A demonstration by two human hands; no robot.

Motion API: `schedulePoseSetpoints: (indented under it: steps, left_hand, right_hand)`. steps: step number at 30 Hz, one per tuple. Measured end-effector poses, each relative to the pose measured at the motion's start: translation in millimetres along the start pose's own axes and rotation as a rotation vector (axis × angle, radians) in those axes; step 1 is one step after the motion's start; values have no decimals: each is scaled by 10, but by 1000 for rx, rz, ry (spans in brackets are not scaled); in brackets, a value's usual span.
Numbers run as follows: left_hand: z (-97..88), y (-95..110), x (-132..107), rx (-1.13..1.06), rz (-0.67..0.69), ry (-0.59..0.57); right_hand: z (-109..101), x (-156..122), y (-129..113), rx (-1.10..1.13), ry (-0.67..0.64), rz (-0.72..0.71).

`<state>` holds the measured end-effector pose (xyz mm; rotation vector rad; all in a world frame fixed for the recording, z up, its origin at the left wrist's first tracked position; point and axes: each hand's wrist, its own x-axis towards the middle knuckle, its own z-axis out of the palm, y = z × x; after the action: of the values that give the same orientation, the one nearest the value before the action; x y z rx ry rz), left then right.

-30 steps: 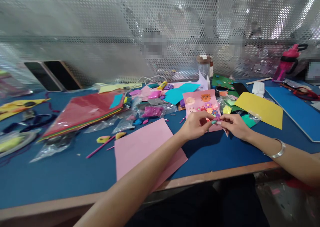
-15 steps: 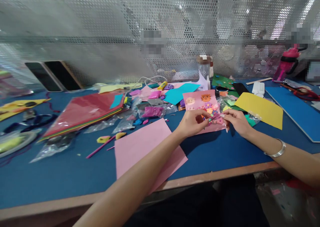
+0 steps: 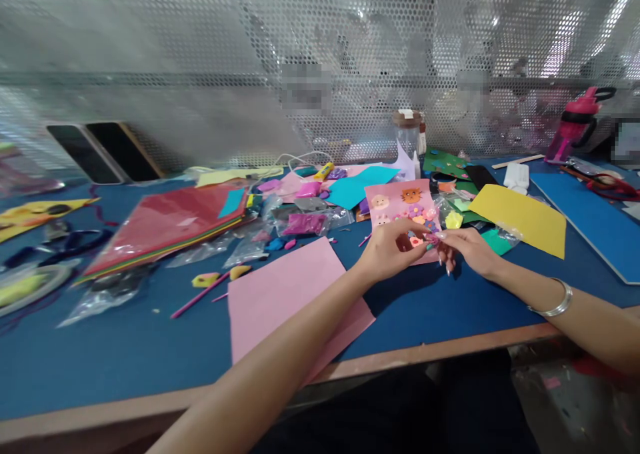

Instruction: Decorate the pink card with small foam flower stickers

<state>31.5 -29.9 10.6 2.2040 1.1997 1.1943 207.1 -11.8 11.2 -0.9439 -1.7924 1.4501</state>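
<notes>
The fingertips of my left hand (image 3: pixel 393 249) and my right hand (image 3: pixel 473 249) meet, pinched on a small pinkish-purple piece (image 3: pixel 433 239) that looks like modelling clay. Fingers cover much of it. Just behind lies a pink sheet (image 3: pixel 390 193) bearing an orange cat face (image 3: pixel 412 195), a pale animal face (image 3: pixel 381 202) and a cluster of small colourful clay shapes (image 3: pixel 416 211). My left hand hides part of that cluster. A thin purple stick (image 3: pixel 365 240) shows beside my left hand; whether the hand touches it is unclear. Under my left forearm is a larger pink sheet (image 3: pixel 280 294).
On the left are a folder of coloured sheets (image 3: pixel 170 221) and a purple stick (image 3: pixel 200 295). Bagged clay (image 3: pixel 306 224) and a blue sheet (image 3: pixel 357 186) lie mid-table. A yellow sheet (image 3: pixel 523 221), a blue board (image 3: pixel 595 221) and a pink bottle (image 3: pixel 573 127) are on the right.
The pinkish-purple piece, stretched between my fingertips before, now looks more compact, and my hands are closer together. The right hand's lower fingers hang further down. A purple stick now shows beside my left hand.
</notes>
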Motion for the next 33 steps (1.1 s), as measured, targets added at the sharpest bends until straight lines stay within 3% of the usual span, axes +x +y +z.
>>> schedulePoseSetpoints:
  steps: [4, 16, 28, 33]
  left_hand:
    - [-1, 2, -1, 52, 41, -32]
    - [-7, 92, 2, 62, -34, 12]
    - [-83, -73, 44, -69, -94, 89]
    - [-33, -26, 9, -39, -84, -16]
  right_hand:
    - [14, -11, -7, -53, -6, 4]
    - [18, -32, 9, -80, 12, -75]
    - [-62, 57, 16, 84, 154, -45]
    - [-45, 37, 36, -24, 151, -94]
